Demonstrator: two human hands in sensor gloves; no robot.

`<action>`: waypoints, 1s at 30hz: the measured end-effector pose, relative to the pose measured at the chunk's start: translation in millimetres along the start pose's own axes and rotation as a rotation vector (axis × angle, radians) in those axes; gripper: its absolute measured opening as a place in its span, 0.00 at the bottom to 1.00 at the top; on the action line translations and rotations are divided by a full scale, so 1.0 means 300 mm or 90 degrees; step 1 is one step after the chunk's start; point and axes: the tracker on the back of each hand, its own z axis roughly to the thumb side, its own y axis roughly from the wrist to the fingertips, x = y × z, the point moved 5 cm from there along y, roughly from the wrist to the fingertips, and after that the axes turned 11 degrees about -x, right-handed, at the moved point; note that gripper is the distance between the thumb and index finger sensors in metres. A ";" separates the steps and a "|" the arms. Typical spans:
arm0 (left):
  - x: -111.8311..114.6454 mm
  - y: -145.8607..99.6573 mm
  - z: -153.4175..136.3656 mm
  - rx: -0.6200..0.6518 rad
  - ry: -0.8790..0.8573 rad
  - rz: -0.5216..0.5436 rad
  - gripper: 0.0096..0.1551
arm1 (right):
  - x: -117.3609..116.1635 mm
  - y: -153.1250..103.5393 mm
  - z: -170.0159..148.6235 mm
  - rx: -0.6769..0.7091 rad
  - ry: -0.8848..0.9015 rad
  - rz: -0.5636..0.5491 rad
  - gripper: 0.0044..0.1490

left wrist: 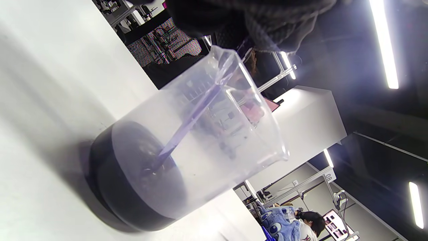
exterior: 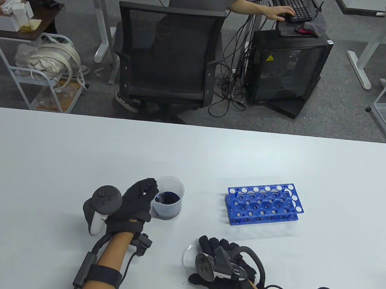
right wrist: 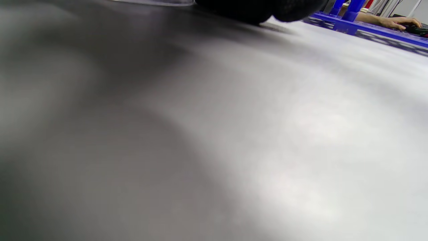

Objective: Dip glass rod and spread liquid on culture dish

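Note:
A clear plastic beaker [exterior: 168, 198] with dark blue liquid stands on the white table [exterior: 78, 148]. My left hand [exterior: 139, 200] is at the beaker's left rim and pinches a glass rod [exterior: 159, 197] that slants down into the liquid. In the left wrist view the rod [left wrist: 190, 124] runs from the beaker's [left wrist: 234, 140] lip to the dark liquid. A clear culture dish [exterior: 190, 256] lies near the front edge. My right hand [exterior: 223, 265] rests on the dish's right side and hides most of it.
A blue test tube rack [exterior: 264, 202] stands empty to the right of the beaker, also seen in the right wrist view [right wrist: 364, 31]. Behind the table are an office chair [exterior: 168, 54], a black cabinet [exterior: 287, 71] and a cart [exterior: 40, 70].

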 end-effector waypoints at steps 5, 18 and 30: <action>0.008 -0.002 0.000 0.000 0.000 -0.002 0.24 | -0.004 0.001 -0.001 0.003 0.005 0.005 0.71; -0.034 -0.022 0.012 0.018 -0.037 0.022 0.24 | -0.010 0.005 -0.011 0.003 0.021 0.016 0.71; -0.187 -0.213 0.205 0.181 -0.166 0.132 0.24 | -0.017 0.008 -0.021 0.014 0.065 0.022 0.71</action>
